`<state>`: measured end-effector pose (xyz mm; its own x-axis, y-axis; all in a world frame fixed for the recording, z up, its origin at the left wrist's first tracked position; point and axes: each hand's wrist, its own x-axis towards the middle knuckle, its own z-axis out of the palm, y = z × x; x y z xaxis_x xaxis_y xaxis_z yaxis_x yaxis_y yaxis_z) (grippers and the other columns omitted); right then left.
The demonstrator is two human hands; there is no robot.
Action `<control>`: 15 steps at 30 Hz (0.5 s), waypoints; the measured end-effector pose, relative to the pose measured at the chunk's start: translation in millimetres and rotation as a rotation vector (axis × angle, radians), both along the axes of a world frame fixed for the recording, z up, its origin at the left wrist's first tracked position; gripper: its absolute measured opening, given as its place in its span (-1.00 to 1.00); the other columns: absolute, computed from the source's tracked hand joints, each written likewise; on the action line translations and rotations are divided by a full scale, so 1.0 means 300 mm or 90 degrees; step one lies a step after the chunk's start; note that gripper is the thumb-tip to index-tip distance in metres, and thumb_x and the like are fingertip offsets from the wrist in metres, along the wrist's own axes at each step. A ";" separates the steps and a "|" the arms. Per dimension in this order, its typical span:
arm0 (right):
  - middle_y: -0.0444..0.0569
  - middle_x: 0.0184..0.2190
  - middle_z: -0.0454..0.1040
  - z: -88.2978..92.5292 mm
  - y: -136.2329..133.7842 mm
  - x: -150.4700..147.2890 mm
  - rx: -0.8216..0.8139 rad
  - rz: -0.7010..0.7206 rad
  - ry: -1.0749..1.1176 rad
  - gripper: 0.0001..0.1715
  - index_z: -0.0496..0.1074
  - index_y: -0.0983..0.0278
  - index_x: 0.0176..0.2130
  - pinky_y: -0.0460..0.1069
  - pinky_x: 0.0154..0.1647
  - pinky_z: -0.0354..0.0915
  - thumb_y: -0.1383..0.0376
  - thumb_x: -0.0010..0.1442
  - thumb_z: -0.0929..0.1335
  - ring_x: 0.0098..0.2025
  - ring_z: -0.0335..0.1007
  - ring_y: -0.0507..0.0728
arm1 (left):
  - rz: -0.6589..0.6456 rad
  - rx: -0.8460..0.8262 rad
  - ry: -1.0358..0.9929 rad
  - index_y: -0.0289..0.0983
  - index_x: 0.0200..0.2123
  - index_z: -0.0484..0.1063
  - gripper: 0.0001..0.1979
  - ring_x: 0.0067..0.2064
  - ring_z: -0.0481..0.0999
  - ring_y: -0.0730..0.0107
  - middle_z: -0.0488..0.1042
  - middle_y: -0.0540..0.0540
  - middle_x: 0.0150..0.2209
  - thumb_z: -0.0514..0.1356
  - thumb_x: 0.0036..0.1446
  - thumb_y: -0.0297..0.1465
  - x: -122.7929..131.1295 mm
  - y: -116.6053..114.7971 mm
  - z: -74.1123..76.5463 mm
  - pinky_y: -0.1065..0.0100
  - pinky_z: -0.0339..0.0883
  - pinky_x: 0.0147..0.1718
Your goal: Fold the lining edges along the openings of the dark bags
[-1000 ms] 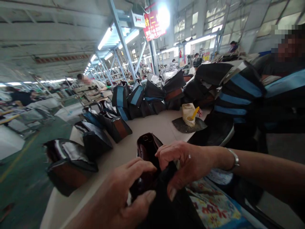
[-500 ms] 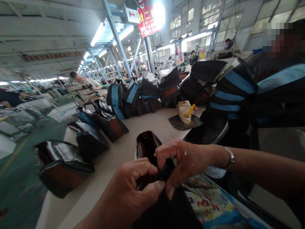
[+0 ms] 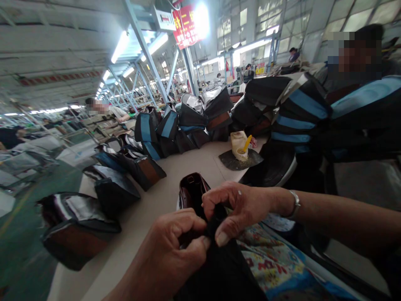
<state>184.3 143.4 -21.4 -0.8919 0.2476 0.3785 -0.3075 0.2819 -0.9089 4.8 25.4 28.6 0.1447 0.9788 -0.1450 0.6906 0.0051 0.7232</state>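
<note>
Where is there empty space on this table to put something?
The bare beige tabletop is free in the middle, between the row of black bags on the left, the pale tub on its dark mat and the open brown-lined black bag up front. The far end, piled with black-and-blue bags, is crowded.

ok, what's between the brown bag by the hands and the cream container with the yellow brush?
Head view: from the brown bag, only bare beige tabletop, then the dark mat under the container.

2 hands (image 3: pixel 169 255) (image 3: pixel 242 205), 1 blk cloth (image 3: pixel 219 271), 1 tub (image 3: pixel 237 140), 1 brush (image 3: pixel 247 143).
</note>
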 end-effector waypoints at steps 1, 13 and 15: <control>-0.18 -0.45 0.37 0.005 -0.002 0.001 -0.002 0.004 -0.005 -0.63 0.44 0.37 -0.30 -0.15 -0.45 0.20 0.19 0.05 0.57 -0.44 0.23 -0.04 | 0.000 0.004 0.006 -0.24 -0.49 0.46 -0.85 -0.37 0.39 0.43 0.39 0.03 -0.45 0.12 0.05 -0.38 0.001 0.002 0.000 0.42 0.21 -0.39; -0.16 -0.44 0.36 0.020 -0.015 0.021 0.107 -0.059 -0.017 -0.79 0.45 0.37 -0.28 -0.14 -0.44 0.18 0.24 0.20 0.43 -0.42 0.21 -0.02 | 0.013 0.012 0.044 -0.26 -0.53 0.39 -0.86 -0.43 0.32 0.46 0.32 0.05 -0.50 0.12 0.03 -0.38 0.020 0.005 0.007 0.43 0.13 -0.45; -0.21 -0.49 0.33 0.027 -0.022 0.019 0.088 -0.073 -0.004 -0.70 0.43 0.36 -0.31 -0.16 -0.50 0.14 0.20 0.11 0.50 -0.47 0.18 -0.05 | 0.008 0.008 0.038 -0.26 -0.55 0.36 -0.86 -0.45 0.29 0.48 0.28 0.05 -0.51 0.13 0.02 -0.37 0.023 0.010 0.008 0.44 0.10 -0.48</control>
<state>189.9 136.9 -13.2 -0.8629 0.2940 0.4111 -0.2610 0.4373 -0.8606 11.8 28.3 31.0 0.1233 0.9823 -0.1411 0.7329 0.0058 0.6803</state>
